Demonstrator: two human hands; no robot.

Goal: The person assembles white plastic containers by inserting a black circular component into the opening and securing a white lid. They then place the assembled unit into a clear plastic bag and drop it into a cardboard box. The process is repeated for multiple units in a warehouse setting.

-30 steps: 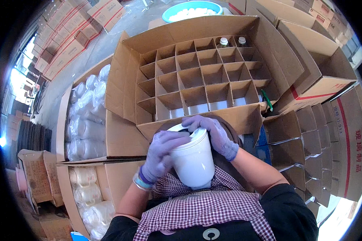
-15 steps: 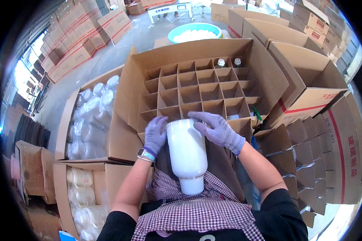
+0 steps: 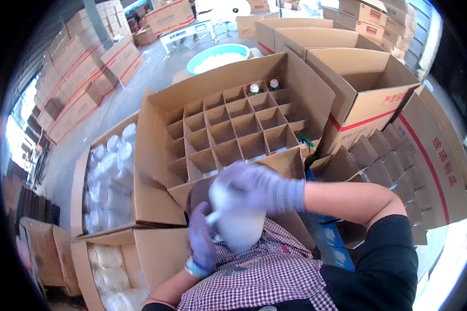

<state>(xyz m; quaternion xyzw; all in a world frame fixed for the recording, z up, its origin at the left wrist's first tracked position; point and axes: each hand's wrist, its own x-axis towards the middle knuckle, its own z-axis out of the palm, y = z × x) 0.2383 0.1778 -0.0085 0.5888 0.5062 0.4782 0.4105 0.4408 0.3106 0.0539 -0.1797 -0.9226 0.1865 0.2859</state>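
Observation:
A glossy white vessel (image 3: 239, 230), jar- or vase-like, is held at my lap in front of the checked apron. Motion blurs it, so which end is up I cannot tell. My right hand (image 3: 257, 187), in a grey-purple knit glove, wraps over its upper part. Gloved the same way, my left hand (image 3: 200, 236) grips its left side with the fingers curved. Just beyond them stands an open carton (image 3: 153, 150) with cardboard dividers. Two clear bottles with pale caps, a nearer bottle (image 3: 254, 89) and a farther bottle (image 3: 274, 84), stand in its far cells.
At left, one box (image 3: 79, 192) holds plastic-wrapped pieces; a nearer box (image 3: 163, 254) holds white wrapped ones. An open carton (image 3: 371, 116) and loose dividers (image 3: 376, 160) stand at right. A turquoise basin (image 3: 192, 66) of white items sits beyond. A green object (image 3: 306, 139) lies on the carton's right edge.
My right hand has swung across the vessel's top, and my left hand has dropped lower along its side. The vessel has tilted or turned. The whole view has shifted and rotated.

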